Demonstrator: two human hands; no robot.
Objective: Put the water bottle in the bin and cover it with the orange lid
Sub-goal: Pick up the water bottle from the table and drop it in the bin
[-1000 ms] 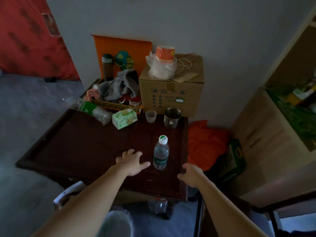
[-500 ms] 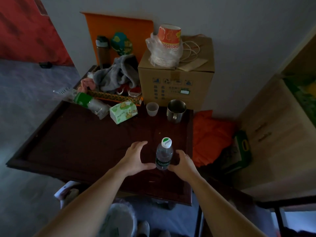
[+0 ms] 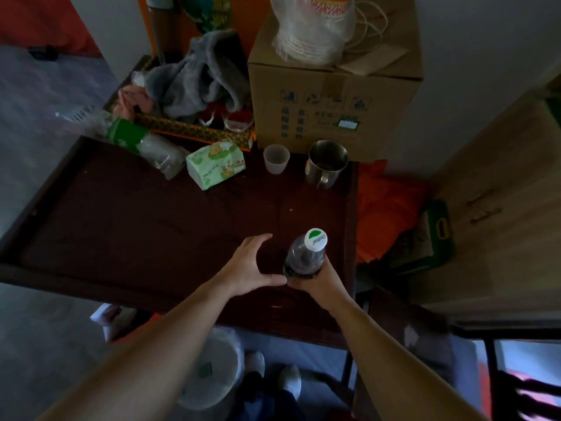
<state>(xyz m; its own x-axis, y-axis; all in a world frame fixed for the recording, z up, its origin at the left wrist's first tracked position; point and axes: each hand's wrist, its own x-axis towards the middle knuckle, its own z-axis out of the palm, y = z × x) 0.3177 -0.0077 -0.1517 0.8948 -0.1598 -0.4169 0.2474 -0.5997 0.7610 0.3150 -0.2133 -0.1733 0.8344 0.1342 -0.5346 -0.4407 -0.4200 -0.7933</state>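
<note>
A small clear water bottle (image 3: 303, 258) with a white and green cap stands upright near the front right of the dark wooden table (image 3: 136, 214). My right hand (image 3: 318, 285) is wrapped around its lower part from the right. Just left of the bottle, my left hand (image 3: 252, 265) is spread open, its thumb reaching toward the bottle's base. A white bin (image 3: 212, 372) with a plastic liner sits on the floor under the table's front edge, partly hidden by my left forearm. An orange flat panel (image 3: 241, 22) leans on the wall behind the clutter.
At the back of the table are a cardboard box (image 3: 334, 107), a metal mug (image 3: 326, 167), a plastic cup (image 3: 275, 158), a tissue pack (image 3: 215, 167), a lying bottle (image 3: 142, 142) and grey cloth (image 3: 197, 77). Orange fabric (image 3: 388, 208) and a wooden cabinet (image 3: 501, 192) are at the right.
Both hands moved in on the bottle from either side. My right hand has closed around it, and my left hand stays open beside it. The camera has leaned closer and lower.
</note>
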